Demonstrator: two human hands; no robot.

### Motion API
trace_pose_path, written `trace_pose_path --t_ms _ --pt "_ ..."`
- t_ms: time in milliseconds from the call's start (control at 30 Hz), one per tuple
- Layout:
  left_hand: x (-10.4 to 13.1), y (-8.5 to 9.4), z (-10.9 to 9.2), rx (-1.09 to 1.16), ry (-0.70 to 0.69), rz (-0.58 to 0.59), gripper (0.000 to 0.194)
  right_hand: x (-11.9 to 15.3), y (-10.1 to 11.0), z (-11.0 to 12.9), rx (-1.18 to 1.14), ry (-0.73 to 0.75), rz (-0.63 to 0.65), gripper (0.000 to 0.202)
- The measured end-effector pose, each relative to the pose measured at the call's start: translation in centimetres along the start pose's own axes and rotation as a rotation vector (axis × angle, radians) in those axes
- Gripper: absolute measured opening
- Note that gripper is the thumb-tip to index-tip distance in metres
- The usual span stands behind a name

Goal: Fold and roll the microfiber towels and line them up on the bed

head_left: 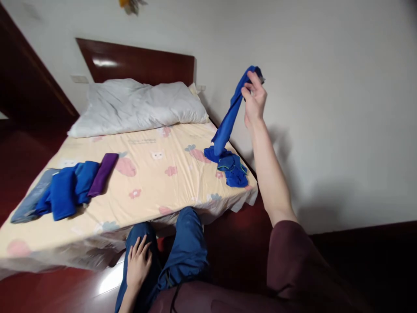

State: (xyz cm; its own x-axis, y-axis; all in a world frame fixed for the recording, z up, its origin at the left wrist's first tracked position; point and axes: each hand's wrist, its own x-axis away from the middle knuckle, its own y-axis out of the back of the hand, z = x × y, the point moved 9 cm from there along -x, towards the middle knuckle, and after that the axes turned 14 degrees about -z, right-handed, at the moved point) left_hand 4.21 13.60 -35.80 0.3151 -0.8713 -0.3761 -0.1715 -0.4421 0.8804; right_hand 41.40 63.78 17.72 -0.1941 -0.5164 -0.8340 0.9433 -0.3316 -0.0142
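Note:
Raised in front of the wall, my right hand [256, 98] grips a long blue cloth [230, 117], which hangs down to the left. Its lower end meets a crumpled blue pile of cloth [235, 170] at the bed's right corner. My left hand [138, 265] lies on my thigh with its fingers spread, holding nothing. On the left part of the bed, a folded blue cloth [63, 193] sits among other blue cloths, with a folded purple cloth [103, 174] to their right and a grey-blue garment [34, 198] to their left.
The bed [146, 174] has a patterned yellow sheet and stands before my knees. A large grey pillow [140, 106] lies against the dark wooden headboard [143, 63]. A pale wall [342, 121] rises on the right, and a dark doorway [26, 74] is at the far left.

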Motion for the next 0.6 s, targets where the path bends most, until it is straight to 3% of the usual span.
trace_pose_path --t_ms 67,167,267,400,467,533,600 --pt "0.0 0.3 0.7 0.044 0.028 0.006 0.039 2.4 0.9 5.4 -0.002 0.122 -0.089 0.046" --pt "-1.4 1.7 0.5 0.181 0.122 0.000 0.036 7.5 1.2 11.8 0.010 0.161 -0.103 0.057" --pt "-5.0 5.8 -3.5 0.476 0.131 -0.097 0.037 13.3 0.4 16.7 -0.053 0.147 -0.022 0.064" --pt "-11.6 14.2 -11.5 0.765 -0.006 -0.288 0.041 20.9 -1.3 20.8 -0.094 0.091 0.154 0.074" --pt "-14.5 16.9 -14.1 0.843 -0.043 -0.338 0.045 23.9 -2.0 22.0 -0.077 0.072 0.222 0.077" --pt "-16.4 17.6 -15.9 0.877 -0.081 -0.291 0.045 26.0 -2.2 22.8 -0.061 0.067 0.249 0.077" --pt "-17.0 17.0 -16.8 0.883 -0.094 -0.244 0.044 27.3 -2.0 23.3 -0.032 0.097 0.234 0.077"
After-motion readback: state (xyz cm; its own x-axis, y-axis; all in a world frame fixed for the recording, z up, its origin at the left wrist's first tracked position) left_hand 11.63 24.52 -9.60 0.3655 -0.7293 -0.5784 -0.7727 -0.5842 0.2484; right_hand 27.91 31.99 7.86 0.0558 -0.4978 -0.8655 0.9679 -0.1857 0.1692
